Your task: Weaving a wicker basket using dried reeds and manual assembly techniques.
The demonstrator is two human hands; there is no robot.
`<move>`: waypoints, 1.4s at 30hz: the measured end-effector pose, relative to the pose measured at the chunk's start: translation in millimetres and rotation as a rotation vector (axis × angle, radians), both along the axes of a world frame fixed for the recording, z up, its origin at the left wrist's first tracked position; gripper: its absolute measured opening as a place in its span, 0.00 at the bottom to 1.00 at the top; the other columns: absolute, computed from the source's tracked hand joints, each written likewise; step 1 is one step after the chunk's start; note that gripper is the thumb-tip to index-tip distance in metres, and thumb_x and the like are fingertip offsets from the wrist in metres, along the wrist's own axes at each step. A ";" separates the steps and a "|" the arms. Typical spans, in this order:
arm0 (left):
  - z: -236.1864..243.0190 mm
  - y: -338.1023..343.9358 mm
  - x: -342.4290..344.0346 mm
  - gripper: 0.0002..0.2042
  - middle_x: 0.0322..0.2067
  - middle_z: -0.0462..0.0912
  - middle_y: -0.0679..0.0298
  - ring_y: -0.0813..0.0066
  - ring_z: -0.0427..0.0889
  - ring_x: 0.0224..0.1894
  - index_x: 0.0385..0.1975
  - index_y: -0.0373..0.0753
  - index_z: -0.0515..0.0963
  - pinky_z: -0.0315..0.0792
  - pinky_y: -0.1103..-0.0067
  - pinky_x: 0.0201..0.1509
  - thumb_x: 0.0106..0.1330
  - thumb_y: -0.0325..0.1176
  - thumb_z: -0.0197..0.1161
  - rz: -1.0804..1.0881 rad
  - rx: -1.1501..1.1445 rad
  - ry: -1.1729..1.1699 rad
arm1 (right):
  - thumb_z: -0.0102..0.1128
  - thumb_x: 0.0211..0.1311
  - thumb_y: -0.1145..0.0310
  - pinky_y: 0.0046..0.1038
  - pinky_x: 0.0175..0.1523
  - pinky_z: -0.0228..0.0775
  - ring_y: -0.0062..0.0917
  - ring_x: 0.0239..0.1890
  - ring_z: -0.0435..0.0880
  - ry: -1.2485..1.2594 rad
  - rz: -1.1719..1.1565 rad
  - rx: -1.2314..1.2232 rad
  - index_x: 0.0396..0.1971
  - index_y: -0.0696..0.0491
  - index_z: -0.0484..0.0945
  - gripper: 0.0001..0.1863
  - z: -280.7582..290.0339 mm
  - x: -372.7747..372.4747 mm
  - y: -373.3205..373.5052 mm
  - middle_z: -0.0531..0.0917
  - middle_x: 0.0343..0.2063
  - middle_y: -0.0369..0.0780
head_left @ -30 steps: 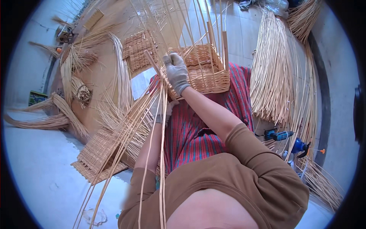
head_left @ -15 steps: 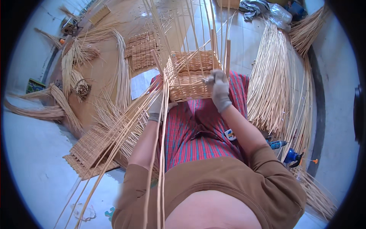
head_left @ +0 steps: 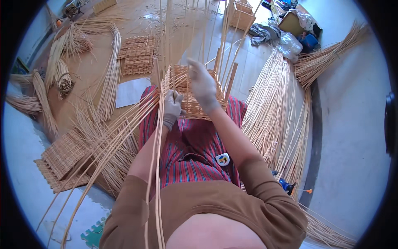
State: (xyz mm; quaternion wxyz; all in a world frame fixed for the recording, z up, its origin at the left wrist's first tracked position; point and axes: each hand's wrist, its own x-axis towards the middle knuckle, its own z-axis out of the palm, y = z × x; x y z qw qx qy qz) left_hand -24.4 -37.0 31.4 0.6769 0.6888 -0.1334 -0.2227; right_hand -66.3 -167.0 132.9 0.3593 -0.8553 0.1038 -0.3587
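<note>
Rested the wicker basket on striped cloth, likely for support – pinched its near left corner with left hand, presumably against shifting – held right hand over it, fingers extended, couldn't tell if pinching anything

Pale, smooth tiled floor, tan-toned at left, bearing wicker stock. Right: a long, fanned sheaf of cream-coloured wicker rods. Upper left: a flat, brown woven wicker panel; nearer, a white rectangular sheet. Far left: a tied, cylindrical bundle of straw-coloured wicker. Top: an open, light-brown rectangular box; just beside it, a crumpled grey cloth.
</note>
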 end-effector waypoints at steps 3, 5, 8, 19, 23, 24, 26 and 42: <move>9.3 -12.4 -6.0 0.10 0.27 0.66 0.68 0.79 0.75 0.19 0.35 0.42 0.62 0.82 0.76 0.17 0.75 0.32 0.58 0.063 -0.055 0.059 | 0.57 0.62 0.78 0.38 0.56 0.75 0.42 0.60 0.80 -0.054 0.038 -0.312 0.69 0.42 0.67 0.34 19.0 49.2 -6.9 0.74 0.62 0.56; 1.6 -0.9 2.6 0.10 0.27 0.65 0.69 0.80 0.74 0.21 0.35 0.42 0.62 0.83 0.76 0.19 0.75 0.30 0.58 0.059 -0.061 0.082 | 0.54 0.66 0.78 0.34 0.56 0.75 0.34 0.51 0.85 -0.097 0.094 0.225 0.70 0.47 0.63 0.32 8.4 8.5 3.0 0.82 0.53 0.50; -2.0 -15.5 3.3 0.12 0.27 0.69 0.66 0.75 0.77 0.18 0.35 0.42 0.62 0.83 0.76 0.18 0.71 0.25 0.61 0.028 -0.041 -0.104 | 0.47 0.74 0.76 0.27 0.41 0.78 0.20 0.35 0.84 -0.391 0.002 0.442 0.59 0.54 0.67 0.16 -94.2 -68.0 -41.2 0.85 0.38 0.44; 35.6 -13.9 -16.5 0.14 0.34 0.78 0.60 0.71 0.85 0.26 0.36 0.39 0.68 0.82 0.74 0.23 0.68 0.35 0.69 0.312 0.002 0.054 | 0.49 0.78 0.67 0.22 0.34 0.74 0.19 0.30 0.82 -0.077 0.013 0.910 0.45 0.52 0.71 0.06 -39.1 -92.8 -8.0 0.85 0.32 0.39; 40.1 -19.6 -43.0 0.17 0.49 0.82 0.55 0.59 0.86 0.43 0.59 0.40 0.69 0.80 0.70 0.49 0.73 0.29 0.59 0.288 -0.025 -0.907 | 0.63 0.69 0.74 0.16 0.27 0.70 0.11 0.28 0.76 -0.302 -0.136 1.089 0.42 0.48 0.72 0.09 -81.1 -129.7 -59.5 0.78 0.29 0.28; 39.7 -22.1 -45.3 0.17 0.49 0.82 0.55 0.59 0.86 0.43 0.59 0.40 0.69 0.80 0.70 0.49 0.73 0.29 0.59 0.287 -0.017 -0.900 | 0.63 0.69 0.74 0.15 0.26 0.69 0.10 0.28 0.75 -0.262 -0.149 1.035 0.41 0.48 0.72 0.08 -79.7 -130.1 -52.6 0.78 0.31 0.28; 46.9 -46.2 -37.8 0.09 0.31 0.80 0.60 0.68 0.83 0.25 0.45 0.39 0.74 0.77 0.73 0.31 0.74 0.37 0.57 -0.169 0.235 -0.357 | 0.62 0.70 0.73 0.18 0.37 0.77 0.12 0.36 0.80 -0.160 -0.164 0.858 0.46 0.49 0.73 0.09 -88.1 -125.9 -65.8 0.81 0.40 0.31; 14.0 -25.0 -54.9 0.10 0.38 0.82 0.63 0.78 0.83 0.29 0.47 0.37 0.77 0.81 0.79 0.31 0.72 0.34 0.64 0.059 -0.230 -0.120 | 0.54 0.76 0.69 0.19 0.36 0.75 0.16 0.34 0.84 0.384 0.218 0.806 0.49 0.54 0.80 0.09 -28.9 -159.4 8.1 0.85 0.33 0.36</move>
